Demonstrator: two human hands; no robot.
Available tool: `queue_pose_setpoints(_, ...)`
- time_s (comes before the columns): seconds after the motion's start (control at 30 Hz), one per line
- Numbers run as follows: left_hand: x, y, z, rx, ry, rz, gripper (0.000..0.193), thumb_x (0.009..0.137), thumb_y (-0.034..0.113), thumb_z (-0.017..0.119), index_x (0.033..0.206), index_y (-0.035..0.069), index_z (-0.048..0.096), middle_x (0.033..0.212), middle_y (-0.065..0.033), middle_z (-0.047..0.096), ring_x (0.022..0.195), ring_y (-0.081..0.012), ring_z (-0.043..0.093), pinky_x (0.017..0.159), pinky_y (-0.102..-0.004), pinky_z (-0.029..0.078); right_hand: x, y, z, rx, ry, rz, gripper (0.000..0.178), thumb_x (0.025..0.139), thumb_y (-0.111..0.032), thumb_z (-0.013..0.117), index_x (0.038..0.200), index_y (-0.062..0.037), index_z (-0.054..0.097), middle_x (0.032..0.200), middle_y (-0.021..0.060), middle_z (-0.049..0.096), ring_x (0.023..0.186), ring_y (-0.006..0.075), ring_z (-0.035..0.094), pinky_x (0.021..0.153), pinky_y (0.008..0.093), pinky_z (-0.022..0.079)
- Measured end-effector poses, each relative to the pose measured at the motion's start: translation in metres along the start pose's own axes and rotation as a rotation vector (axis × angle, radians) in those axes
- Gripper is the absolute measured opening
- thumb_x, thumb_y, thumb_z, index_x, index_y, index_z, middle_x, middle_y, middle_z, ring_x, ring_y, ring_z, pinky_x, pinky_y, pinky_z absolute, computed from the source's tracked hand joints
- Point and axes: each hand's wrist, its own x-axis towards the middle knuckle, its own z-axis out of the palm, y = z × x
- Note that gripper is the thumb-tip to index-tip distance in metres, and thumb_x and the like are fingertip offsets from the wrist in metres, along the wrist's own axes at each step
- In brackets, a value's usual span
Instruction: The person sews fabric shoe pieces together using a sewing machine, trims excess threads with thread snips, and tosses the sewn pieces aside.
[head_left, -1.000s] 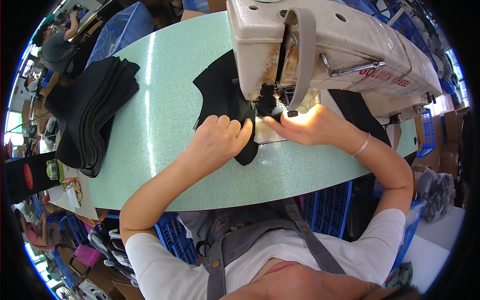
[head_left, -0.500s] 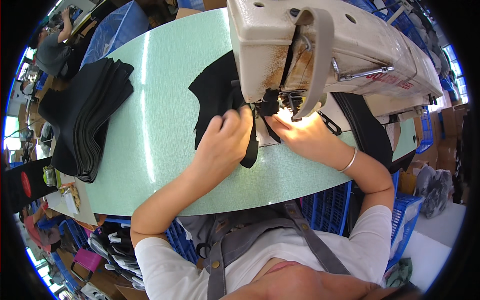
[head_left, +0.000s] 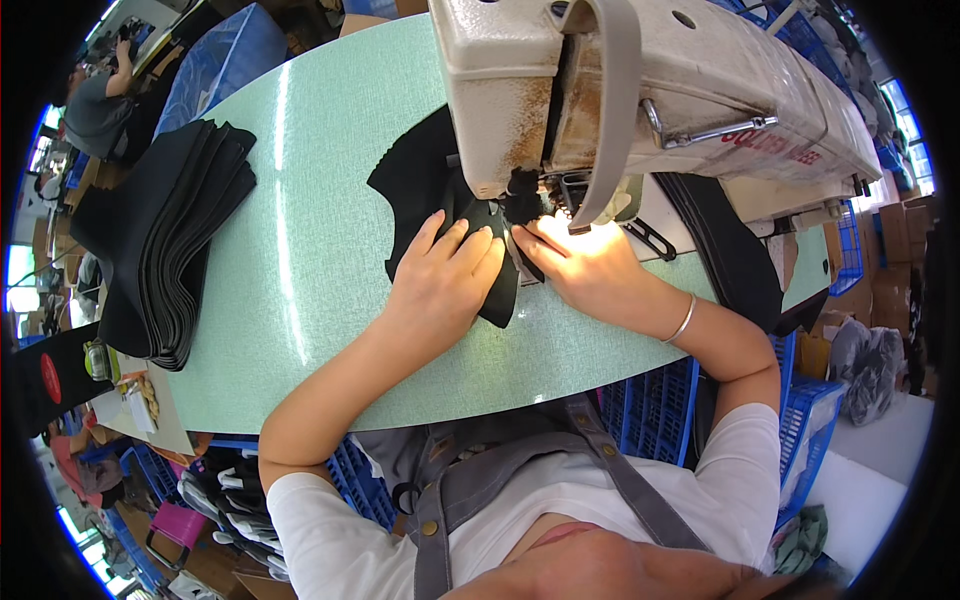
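Note:
A black fabric piece with a curved, finely notched edge lies on the pale green table under the head of a cream sewing machine. Spread and flat, the fingers of my left hand press on the fabric just left of the needle area. My right hand is closed at the lit needle area, thumb and fingers together on the fabric's right edge. Its fingertips are partly hidden by the machine's curved guard and washed out by the lamp.
At the left stands a thick stack of black cut pieces. More black pieces lie right of my right hand. Blue crates sit beneath the table edge. Beyond the far left edge is a blue lined bin, with another person near it.
My left hand has gone from bunched fingers to spread ones, flat on the fabric. The fabric's lower end has swung slightly right. My right hand stays by the needle, its fingers slightly shifted.

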Motion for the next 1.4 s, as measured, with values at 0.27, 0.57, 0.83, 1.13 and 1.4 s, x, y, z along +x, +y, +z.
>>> queue_pose_setpoints(0.27,0.006,-0.012,0.001,-0.122,0.040,-0.074,0.050,0.053,0.001,0.072,0.103,0.010,0.068,0.103,-0.0055,0.067,0.097,-0.0257,0.065,0.100,-0.0466,0.045,0.004,0.002,0.012,0.002,0.090,-0.002,0.033,0.070,-0.008,0.064,0.102,0.0023,0.063,0.079,0.0066,0.059,0.071,0.0190,0.060,0.056,0.0307,0.047)
queue_pose_setpoints(0.57,0.006,-0.029,0.010,-0.309,0.059,-0.102,0.048,0.049,0.003,0.079,0.095,0.012,0.068,0.094,-0.0036,0.067,0.104,-0.0271,0.065,0.099,-0.0468,0.047,0.007,0.000,0.011,0.012,0.071,0.010,0.040,0.066,-0.012,0.063,0.103,0.0025,0.062,0.078,0.0098,0.058,0.075,0.0263,0.059,0.064,0.0369,0.047)
queue_pose_setpoints(0.83,0.011,-0.028,0.008,-0.301,0.094,-0.071,0.031,0.061,0.008,0.078,0.091,0.012,0.071,0.090,-0.0056,0.071,0.087,-0.0233,0.068,0.102,-0.0457,0.045,0.006,0.008,0.014,0.029,0.111,0.010,0.041,0.065,-0.013,0.062,0.103,0.0017,0.060,0.086,0.0126,0.059,0.082,0.0291,0.058,0.067,0.0413,0.046)
queue_pose_setpoints(1.13,0.012,-0.028,0.008,-0.285,0.113,-0.083,0.034,0.060,0.010,0.077,0.093,0.012,0.071,0.092,-0.0052,0.071,0.090,-0.0231,0.066,0.101,-0.0444,0.044,0.009,0.007,0.007,0.067,0.019,0.088,0.034,0.066,-0.014,0.063,0.097,-0.0010,0.061,0.087,0.0148,0.057,0.080,0.0324,0.057,0.068,0.0438,0.045)
queue_pose_setpoints(1.4,0.005,-0.024,0.012,-0.260,0.140,-0.004,0.038,0.053,0.004,0.072,0.090,0.011,0.070,0.088,-0.0042,0.067,0.087,-0.0250,0.064,0.092,-0.0423,0.048,0.001,-0.002,0.004,0.089,0.070,0.020,0.032,0.069,-0.001,0.062,0.101,-0.0006,0.064,0.098,0.0075,0.061,0.068,0.0202,0.062,0.056,0.0302,0.051)
